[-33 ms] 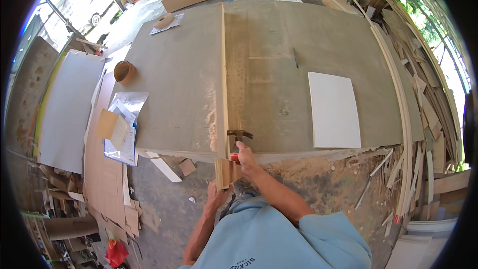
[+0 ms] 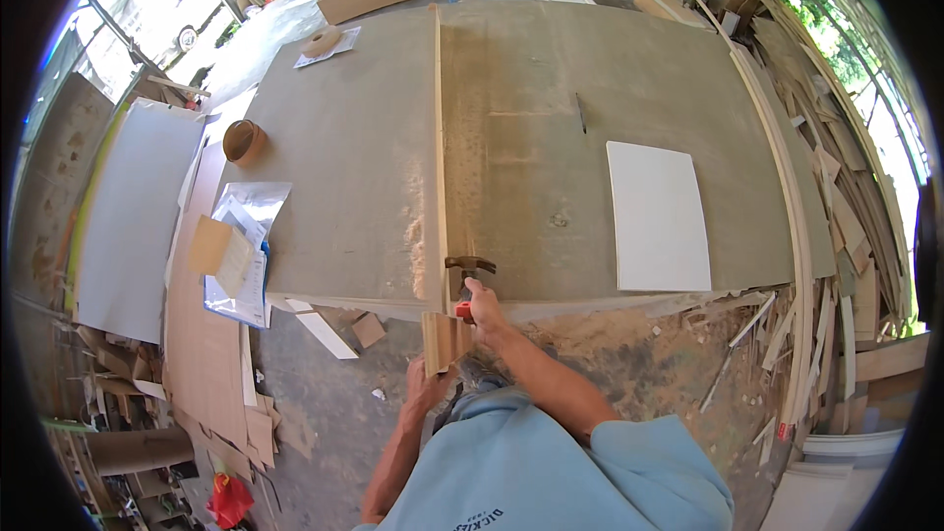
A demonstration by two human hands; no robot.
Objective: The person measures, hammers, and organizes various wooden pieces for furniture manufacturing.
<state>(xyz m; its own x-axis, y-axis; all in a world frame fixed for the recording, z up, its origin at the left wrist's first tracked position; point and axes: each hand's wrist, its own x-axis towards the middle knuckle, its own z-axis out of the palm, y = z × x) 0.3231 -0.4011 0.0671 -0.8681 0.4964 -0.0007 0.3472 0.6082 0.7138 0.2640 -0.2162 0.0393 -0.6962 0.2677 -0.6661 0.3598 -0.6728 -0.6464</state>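
My right hand (image 2: 485, 309) is closed round the handle of a claw hammer (image 2: 471, 264), whose dark head lies over the near edge of the worktable (image 2: 354, 187). Some red shows on the handle below my fingers. Just in front of my body is a wooden piece (image 2: 445, 342), in line with a long narrow wood strip (image 2: 440, 167) that runs away across the table; I cannot tell whether they are one board. My left hand (image 2: 426, 383) is closed on the lower end of the wooden piece, its fingers partly hidden.
A white panel (image 2: 661, 216) and a thin dark stick (image 2: 581, 113) lie right of the strip. Left are a brown tape roll (image 2: 245, 143), another roll (image 2: 322, 42) on paper, and papers in plastic sleeves (image 2: 236, 280). Offcuts (image 2: 782, 334) litter the floor at right.
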